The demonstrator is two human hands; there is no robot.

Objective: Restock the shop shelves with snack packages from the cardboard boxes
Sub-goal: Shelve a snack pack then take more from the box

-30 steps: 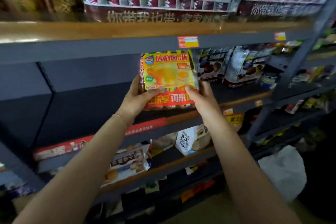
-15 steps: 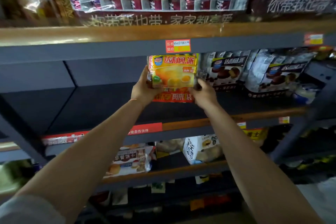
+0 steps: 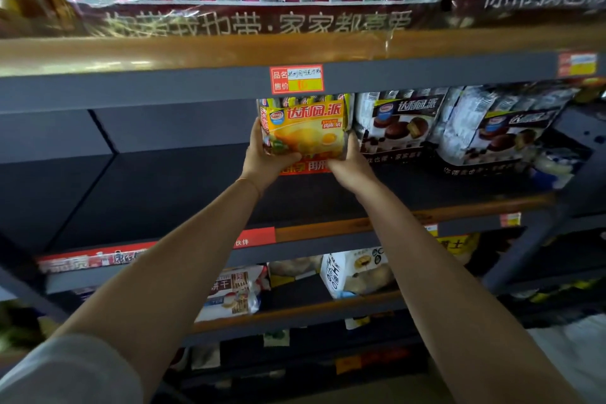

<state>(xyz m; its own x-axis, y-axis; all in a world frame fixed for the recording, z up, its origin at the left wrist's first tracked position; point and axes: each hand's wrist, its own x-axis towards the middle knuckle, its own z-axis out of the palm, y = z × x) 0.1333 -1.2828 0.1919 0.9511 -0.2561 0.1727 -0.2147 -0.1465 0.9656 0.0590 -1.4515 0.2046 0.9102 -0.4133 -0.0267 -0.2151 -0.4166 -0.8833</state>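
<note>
Both arms reach up to 12 o'clock. Left hand (image 3: 262,162) and right hand (image 3: 352,167) grasp yellow snack pack (image 3: 306,128) from below, fingers curled round lower corners. Pack upright on dark shelf (image 3: 170,193); chocolate pie packs (image 3: 398,126) touching at 3 o'clock. Price tag (image 3: 296,79) directly above.

Both arms reach up; left hand (image 3: 266,161) and right hand (image 3: 352,167) grip, fingers curled

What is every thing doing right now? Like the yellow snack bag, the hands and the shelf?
Yellow plastic snack package: upright, held between both hands at the middle shelf.
Left hand: grips the package's left side.
Right hand: grips its lower right corner.
Dark chocolate-pie packages: standing on the shelf, right of the yellow one.
Dark grey metal shelf: bare to the left.
</note>
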